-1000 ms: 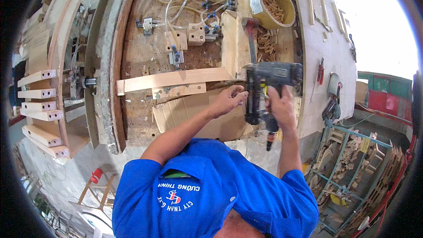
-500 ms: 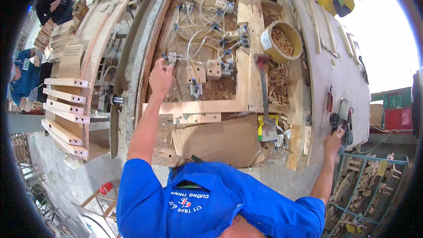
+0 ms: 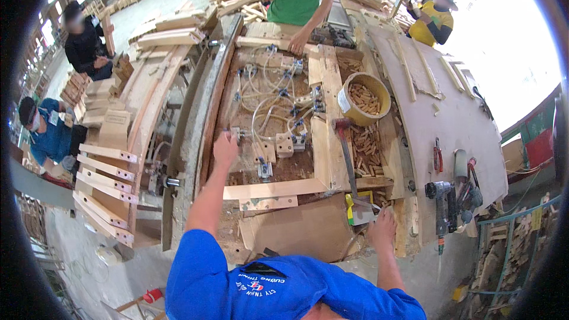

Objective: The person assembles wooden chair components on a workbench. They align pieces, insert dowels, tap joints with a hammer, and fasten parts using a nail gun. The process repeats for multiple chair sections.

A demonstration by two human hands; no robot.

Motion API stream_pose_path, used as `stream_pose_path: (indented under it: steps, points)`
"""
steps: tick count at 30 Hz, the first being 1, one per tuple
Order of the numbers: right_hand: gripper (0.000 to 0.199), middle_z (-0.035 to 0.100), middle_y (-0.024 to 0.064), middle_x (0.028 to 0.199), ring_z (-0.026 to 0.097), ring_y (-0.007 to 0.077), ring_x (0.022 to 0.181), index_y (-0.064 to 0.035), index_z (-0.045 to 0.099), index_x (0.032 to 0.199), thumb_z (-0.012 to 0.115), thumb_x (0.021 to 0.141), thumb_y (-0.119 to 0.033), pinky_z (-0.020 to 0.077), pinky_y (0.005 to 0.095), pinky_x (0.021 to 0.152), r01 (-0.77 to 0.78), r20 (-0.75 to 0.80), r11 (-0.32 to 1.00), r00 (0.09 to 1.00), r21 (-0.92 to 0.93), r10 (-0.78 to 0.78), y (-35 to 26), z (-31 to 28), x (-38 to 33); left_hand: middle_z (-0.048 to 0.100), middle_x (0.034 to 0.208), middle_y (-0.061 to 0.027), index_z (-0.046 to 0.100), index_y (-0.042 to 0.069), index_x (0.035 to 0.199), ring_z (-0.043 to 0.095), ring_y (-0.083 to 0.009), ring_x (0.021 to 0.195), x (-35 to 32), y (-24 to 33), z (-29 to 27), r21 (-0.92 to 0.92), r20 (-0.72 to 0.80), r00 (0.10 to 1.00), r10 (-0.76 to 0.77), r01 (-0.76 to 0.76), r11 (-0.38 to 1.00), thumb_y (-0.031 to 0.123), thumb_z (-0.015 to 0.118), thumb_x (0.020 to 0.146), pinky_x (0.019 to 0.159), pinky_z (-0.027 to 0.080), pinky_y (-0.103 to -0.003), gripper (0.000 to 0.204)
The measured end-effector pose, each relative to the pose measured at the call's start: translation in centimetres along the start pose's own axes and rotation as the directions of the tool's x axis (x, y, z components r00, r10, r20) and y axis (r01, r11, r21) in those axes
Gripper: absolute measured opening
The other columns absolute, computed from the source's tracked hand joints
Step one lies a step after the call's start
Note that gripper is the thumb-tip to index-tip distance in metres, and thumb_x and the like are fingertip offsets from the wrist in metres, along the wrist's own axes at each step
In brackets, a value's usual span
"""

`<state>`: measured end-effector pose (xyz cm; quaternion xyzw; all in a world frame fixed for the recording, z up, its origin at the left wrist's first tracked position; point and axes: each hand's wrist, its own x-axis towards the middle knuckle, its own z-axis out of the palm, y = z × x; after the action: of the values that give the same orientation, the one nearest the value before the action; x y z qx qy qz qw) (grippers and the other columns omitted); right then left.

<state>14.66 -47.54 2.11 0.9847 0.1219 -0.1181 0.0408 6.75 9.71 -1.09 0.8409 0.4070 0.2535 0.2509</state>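
With the drilled wooden blocks (image 3: 285, 144) as the dial's centre, a small metal air cylinder (image 3: 236, 132) sits between nine and ten o'clock on the tabletop (image 3: 299, 172). The person's left hand (image 3: 226, 148) reaches to its outer end with fingers bunched, though the frames do not show whether they pinch it. The right hand (image 3: 381, 229) is between four and five o'clock, palm down with bent fingers, beside a flat grey piece (image 3: 360, 214); whether it grips anything cannot be told.

The cylinder looks rigid, compact and fairly light, probably smooth; its body seems the best hold, since the clear hoses (image 3: 261, 105) and their fittings would likely bend or pull loose.

The brown tabletop looks worn and scuffed. A pale wooden strip (image 3: 272, 189) crosses it at six o'clock, with a cardboard sheet (image 3: 296, 229) beyond. A yellow tub (image 3: 383, 108) of dowels stands at two o'clock, a hammer (image 3: 346, 151) lies at three, and a nail gun (image 3: 441, 201) rests near four.

In the workshop, a green-shirted co-worker (image 3: 303, 0) stands at twelve o'clock, a yellow-shirted one (image 3: 431, 24) between one and two, and a metal rack (image 3: 502, 261) at four.
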Motion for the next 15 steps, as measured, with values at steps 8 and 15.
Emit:
stream_pose_path:
  steps: [8,15]
  points:
    - [0.091,0.036,0.0276,0.165,0.034,0.0397,0.154,0.0072,0.037,0.158,0.069,0.091,-0.046,0.0216,0.0509,0.128,-0.097,0.092,0.989,0.990,-0.113,0.108,3.8,4.1,-4.9,0.076,0.094,-0.0200,0.077,0.009,0.092,0.072,-0.0400,0.096,-9.1,0.4,-3.8,0.074,0.374,0.927,0.034,-0.066,0.995,0.043,0.064,0.099,0.086,0.054,-0.053,0.037]
    - [0.080,0.044,0.0272,0.158,0.042,0.0402,0.148,0.0081,0.044,0.152,0.070,0.090,-0.035,0.0271,0.0490,0.126,-0.139,-0.038,0.988,0.990,-0.068,0.136,3.8,3.0,-4.9,0.074,0.092,-0.0169,0.075,0.006,0.083,0.068,-0.0390,0.092,-12.3,0.3,-4.0,0.137,0.426,0.817,0.388,-0.482,0.865,0.038,0.060,0.100,0.084,0.051,-0.053,0.039]
